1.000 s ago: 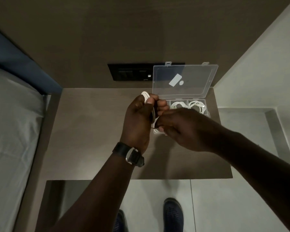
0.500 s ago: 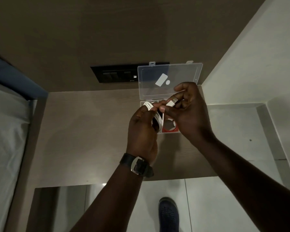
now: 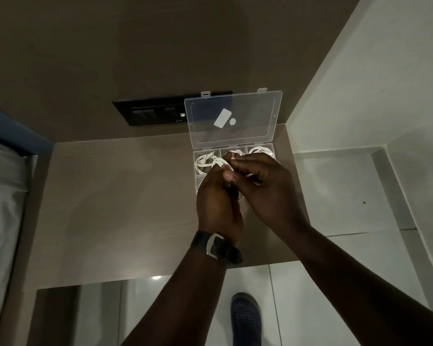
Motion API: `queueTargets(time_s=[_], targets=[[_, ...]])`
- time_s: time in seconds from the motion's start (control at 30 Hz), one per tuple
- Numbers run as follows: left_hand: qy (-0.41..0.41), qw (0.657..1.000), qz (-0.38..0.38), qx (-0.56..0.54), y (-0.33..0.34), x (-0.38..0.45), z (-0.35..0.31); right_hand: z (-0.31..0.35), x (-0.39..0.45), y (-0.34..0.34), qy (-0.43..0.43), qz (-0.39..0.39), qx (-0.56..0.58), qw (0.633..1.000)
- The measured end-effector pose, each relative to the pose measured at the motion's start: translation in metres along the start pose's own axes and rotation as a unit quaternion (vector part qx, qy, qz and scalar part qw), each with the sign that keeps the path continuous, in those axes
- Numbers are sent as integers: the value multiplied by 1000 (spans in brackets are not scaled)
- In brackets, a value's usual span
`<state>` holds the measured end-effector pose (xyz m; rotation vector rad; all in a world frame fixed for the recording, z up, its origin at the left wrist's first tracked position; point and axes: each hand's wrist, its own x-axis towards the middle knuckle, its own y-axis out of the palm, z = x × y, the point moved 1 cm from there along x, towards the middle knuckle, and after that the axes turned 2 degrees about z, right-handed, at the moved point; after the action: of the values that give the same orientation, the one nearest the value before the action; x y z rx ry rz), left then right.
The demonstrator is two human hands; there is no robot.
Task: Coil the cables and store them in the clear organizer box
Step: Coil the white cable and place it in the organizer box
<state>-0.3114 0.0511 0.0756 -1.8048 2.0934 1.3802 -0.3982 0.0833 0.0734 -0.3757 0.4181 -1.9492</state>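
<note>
Since the frame half a second earlier, both hands have dropped from in front of the lid to just over the box compartments, right of frame centre, and the right hand no longer lifts the connector end high.

Progress: clear organizer box (image 3: 269,149) sits open on the brown surface (image 3: 115,196), lid (image 3: 250,113) standing up against the wall, beside the black switch panel (image 3: 155,113). Upper-left compartment holds a coiled white cable (image 3: 203,162); upper-right compartment holds another coil (image 3: 261,150). A third coil may lie in the middle upper compartment, but the fingers cover most of it. Lower compartments are hidden under the hands; contents cannot be told. No loose cable shows elsewhere on the surface. Judgement: task is well along, with the cable in hand (image 3: 220,163) possibly the last; it is coiled but not yet placed.

Hands: left hand (image 3: 216,203), wristwatch (image 3: 216,247) on the wrist, is closed around the white coil, back of hand toward the camera, loops showing above the thumb. Right hand (image 3: 265,193) comes in from the lower right, fingers curled, fingertips (image 3: 238,159) pinching what looks like the free end or connector at the top of the coil. Both hands touch each other over the box, above its centre.

Remaining, as judged: tuck the end, lower the coil into a free compartment, close the lid.
</note>
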Motion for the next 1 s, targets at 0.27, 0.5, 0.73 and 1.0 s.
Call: queueTargets(time_s=[0.27,0.5,0.73,1.0], targets=[[-37,999,14,-23,14,-3,21,-19,-7,-1,-30,-59,-105,992],[54,940,87,326,-2,5,31,-51,1,-33,69,-93,-60,991],[102,948,-44,297,-20,29,32,-58,3,-36,128,-17,145,981],[-69,958,29,275,-19,77,53,-109,25,-49,271,65,345,896]])
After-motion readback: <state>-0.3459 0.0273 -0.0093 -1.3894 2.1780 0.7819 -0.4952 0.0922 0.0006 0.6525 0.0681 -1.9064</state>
